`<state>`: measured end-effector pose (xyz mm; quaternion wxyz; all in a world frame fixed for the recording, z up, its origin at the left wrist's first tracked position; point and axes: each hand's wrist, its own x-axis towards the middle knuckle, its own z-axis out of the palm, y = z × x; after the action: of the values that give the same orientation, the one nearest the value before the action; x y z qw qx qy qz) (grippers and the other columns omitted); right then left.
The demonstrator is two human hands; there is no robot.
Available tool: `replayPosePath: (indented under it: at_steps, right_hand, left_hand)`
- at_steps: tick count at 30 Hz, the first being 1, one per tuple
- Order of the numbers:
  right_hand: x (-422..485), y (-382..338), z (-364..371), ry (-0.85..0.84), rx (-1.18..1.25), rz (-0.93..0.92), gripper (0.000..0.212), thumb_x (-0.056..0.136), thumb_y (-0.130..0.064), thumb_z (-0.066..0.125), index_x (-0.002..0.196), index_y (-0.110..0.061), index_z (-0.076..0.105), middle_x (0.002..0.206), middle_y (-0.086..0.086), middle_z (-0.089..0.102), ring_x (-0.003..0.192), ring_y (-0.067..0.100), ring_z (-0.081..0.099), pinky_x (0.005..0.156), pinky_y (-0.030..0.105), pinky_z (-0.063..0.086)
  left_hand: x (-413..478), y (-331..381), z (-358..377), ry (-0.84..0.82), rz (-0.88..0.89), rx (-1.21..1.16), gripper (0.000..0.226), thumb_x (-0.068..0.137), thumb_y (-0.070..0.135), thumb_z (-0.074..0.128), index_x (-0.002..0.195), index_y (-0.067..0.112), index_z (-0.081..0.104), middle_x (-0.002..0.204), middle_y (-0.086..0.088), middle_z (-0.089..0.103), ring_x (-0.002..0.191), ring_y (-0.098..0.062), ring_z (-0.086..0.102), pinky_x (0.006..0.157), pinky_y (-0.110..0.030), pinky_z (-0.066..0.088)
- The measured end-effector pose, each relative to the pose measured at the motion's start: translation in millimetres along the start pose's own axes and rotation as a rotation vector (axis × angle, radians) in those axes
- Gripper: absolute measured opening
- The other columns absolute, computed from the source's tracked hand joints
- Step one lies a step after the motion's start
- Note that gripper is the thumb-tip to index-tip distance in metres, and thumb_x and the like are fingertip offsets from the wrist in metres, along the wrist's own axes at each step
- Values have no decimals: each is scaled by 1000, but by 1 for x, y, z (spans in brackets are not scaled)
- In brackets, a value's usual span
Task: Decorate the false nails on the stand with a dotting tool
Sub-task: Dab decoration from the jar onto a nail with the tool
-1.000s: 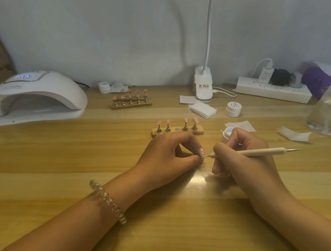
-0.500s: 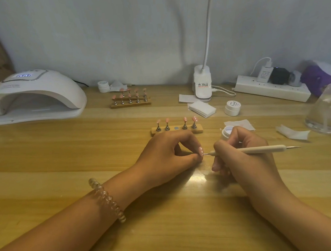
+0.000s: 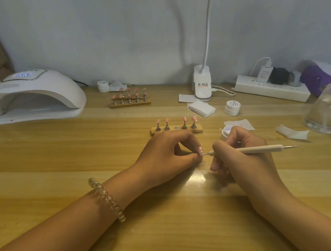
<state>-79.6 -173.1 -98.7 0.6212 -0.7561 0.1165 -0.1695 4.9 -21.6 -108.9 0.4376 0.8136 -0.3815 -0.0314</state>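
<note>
Pinching a pink false nail (image 3: 200, 150) between finger and thumb, the left hand (image 3: 166, 158) rests on the worktop (image 3: 64, 153) — the right hand (image 3: 244, 158) grips the dotting tool (image 3: 261, 149), tip touching that nail. The stand (image 3: 181, 130) sits just beyond the left hand

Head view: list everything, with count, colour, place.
nail lamp: 1, white, left
far stands: 2, wooden, back
near stand: 1, wooden, centre
mounted nails: 4, pink, near stand
closed pots: 2, white, back, mid-right
open pot: 1, white, centre-right
desk lamp: 1, white, back
power strip: 1, white, back right
bottle: 1, clear, right edge
false nail: 1, pink, white dots, centre
dotting tool: 1, cream, tip at false nail
bracelet: 1, clear, left wrist
left hand: 1, pinches false nail
right hand: 1, dotting tool in grip
</note>
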Motion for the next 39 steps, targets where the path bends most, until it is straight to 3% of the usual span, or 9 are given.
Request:
replayPosePath:
  at_steps: [32,39]
  right_hand:
    - [-1,0,-1,3,65,-10,17,76,-5,60,66,-7,45,50,14,63,39,13,50,39,19,40]
    - [5,-5,-9,194,229,-104,25,86,1,56,68,-12,44,46,6,59,38,7,48,40,17,42]
  left_hand:
    - [0,-4,1,2,5,-20,19,81,16,79,81,32,69,83,16,72,52,-2,48,54,-15,34]
    - [1,-5,2,0,6,-23,15,82,15,77,84,28,70,84,17,72,55,0,53,55,-10,35]
